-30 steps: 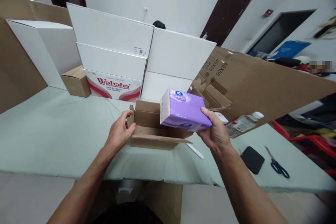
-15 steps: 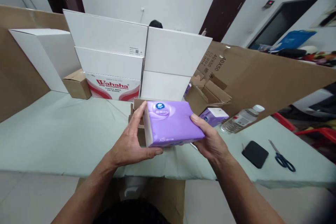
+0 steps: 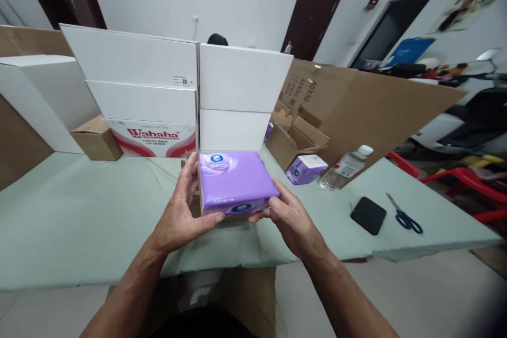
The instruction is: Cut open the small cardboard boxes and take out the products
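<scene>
Between my two hands is a purple pack of tissues [image 3: 237, 179], its printed top up and its near side facing me. My left hand [image 3: 184, 211] grips the left end, thumb along the lower front edge and fingers behind. At the right end, my right hand [image 3: 291, 216] is closed on the near corner, its thumb on the front side. Just behind and below the pack, mostly hidden by it, a small brown cardboard box [image 3: 196, 203] stands on the table.
To the right are a second tissue pack [image 3: 306, 169], an open brown carton [image 3: 291, 142], a water bottle [image 3: 346, 168], a black flat pad [image 3: 368, 215] and scissors [image 3: 404, 216]. White cartons [image 3: 152, 140] and a small brown box [image 3: 98, 140] line the back.
The tissue pack has tipped so more of its near side shows. My right thumb has slid from its top to the front corner. The view has turned slightly right.
</scene>
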Demonstrator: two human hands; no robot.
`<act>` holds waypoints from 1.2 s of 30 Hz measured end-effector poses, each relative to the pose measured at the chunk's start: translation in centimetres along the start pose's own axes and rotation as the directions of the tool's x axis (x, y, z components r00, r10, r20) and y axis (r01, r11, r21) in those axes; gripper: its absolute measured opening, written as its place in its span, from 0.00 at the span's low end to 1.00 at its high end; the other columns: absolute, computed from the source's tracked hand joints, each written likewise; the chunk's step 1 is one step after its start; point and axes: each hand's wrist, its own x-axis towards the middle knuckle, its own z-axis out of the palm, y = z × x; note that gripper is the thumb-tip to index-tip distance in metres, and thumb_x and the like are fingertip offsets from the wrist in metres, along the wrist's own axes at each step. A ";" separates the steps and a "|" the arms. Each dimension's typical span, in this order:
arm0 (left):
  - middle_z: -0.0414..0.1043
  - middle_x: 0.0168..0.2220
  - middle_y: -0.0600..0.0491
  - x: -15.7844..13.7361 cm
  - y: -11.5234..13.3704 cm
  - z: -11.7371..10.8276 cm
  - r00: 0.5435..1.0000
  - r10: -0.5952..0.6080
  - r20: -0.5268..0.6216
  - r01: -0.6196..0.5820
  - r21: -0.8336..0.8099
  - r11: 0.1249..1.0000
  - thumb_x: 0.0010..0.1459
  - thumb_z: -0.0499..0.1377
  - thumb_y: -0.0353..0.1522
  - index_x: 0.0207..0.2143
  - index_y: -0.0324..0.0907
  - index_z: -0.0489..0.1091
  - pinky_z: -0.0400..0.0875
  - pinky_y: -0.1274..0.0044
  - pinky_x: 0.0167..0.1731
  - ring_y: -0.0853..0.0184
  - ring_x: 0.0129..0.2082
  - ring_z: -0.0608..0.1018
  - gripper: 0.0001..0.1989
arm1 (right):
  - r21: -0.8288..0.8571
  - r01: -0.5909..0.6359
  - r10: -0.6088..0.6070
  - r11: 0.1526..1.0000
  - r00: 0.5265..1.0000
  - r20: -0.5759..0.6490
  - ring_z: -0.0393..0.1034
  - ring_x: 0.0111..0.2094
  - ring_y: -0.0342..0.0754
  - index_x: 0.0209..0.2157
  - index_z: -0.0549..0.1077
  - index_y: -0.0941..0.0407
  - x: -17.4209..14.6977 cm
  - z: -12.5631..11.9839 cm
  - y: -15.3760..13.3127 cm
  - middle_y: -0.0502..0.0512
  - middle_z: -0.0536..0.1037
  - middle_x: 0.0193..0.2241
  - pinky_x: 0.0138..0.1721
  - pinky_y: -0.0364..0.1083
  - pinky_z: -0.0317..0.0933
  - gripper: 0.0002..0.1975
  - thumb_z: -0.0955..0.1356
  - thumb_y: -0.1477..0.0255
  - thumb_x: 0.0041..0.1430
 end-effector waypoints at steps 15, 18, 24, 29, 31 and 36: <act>0.53 0.75 0.41 0.5 0.2 0.0 0.999 -0.039 0.020 0.038 0.006 0.999 0.53 0.72 0.45 0.77 0.51 0.39 0.68 0.57 0.66 0.45 0.72 0.62 0.59 | 0.021 0.046 -0.043 0.999 0.992 -0.115 0.76 0.37 0.49 0.60 0.74 0.49 -0.4 0.6 1.5 0.55 0.81 0.45 0.37 0.51 0.78 0.29 0.76 0.60 0.59; 0.51 0.76 0.43 0.5 0.3 0.0 1.000 -0.021 -0.007 0.021 0.009 1.000 0.53 0.72 0.46 0.76 0.52 0.43 0.68 0.57 0.66 0.45 0.73 0.60 0.57 | 0.005 0.062 -0.061 0.998 0.989 -0.134 0.77 0.39 0.50 0.59 0.74 0.49 -0.4 0.9 1.5 0.55 0.81 0.47 0.36 0.50 0.78 0.29 0.76 0.59 0.57; 0.56 0.74 0.42 0.2 0.4 -0.5 1.000 0.000 0.008 0.000 0.022 1.000 0.53 0.72 0.45 0.77 0.53 0.42 0.69 0.58 0.65 0.45 0.71 0.64 0.58 | -0.011 0.080 -0.081 0.997 0.983 -0.162 0.78 0.41 0.53 0.60 0.73 0.48 -0.6 1.5 1.5 0.56 0.80 0.49 0.35 0.51 0.78 0.31 0.77 0.60 0.56; 0.56 0.74 0.42 0.1 0.2 -0.4 1.000 -0.004 0.013 0.004 -0.009 1.000 0.53 0.72 0.46 0.76 0.53 0.41 0.69 0.58 0.66 0.46 0.72 0.64 0.58 | 0.020 0.074 -0.068 0.997 0.979 -0.190 0.78 0.39 0.52 0.59 0.73 0.49 -0.8 1.4 2.0 0.55 0.82 0.45 0.35 0.52 0.78 0.30 0.77 0.60 0.56; 0.55 0.74 0.42 0.1 0.1 -0.4 1.000 -0.018 0.020 0.018 -0.021 1.000 0.53 0.72 0.46 0.76 0.53 0.41 0.68 0.58 0.66 0.46 0.72 0.63 0.58 | 0.020 0.067 -0.062 0.998 0.978 -0.198 0.77 0.39 0.51 0.59 0.74 0.49 -0.8 1.5 2.2 0.55 0.82 0.45 0.34 0.51 0.78 0.30 0.78 0.60 0.56; 0.53 0.75 0.42 0.1 -0.1 -0.5 1.000 -0.022 0.014 0.023 -0.025 0.999 0.53 0.73 0.45 0.76 0.53 0.42 0.66 0.57 0.67 0.45 0.73 0.61 0.58 | 0.009 0.070 -0.067 0.997 0.975 -0.212 0.77 0.39 0.51 0.58 0.74 0.50 -0.6 1.7 2.3 0.56 0.82 0.45 0.34 0.51 0.78 0.30 0.78 0.59 0.55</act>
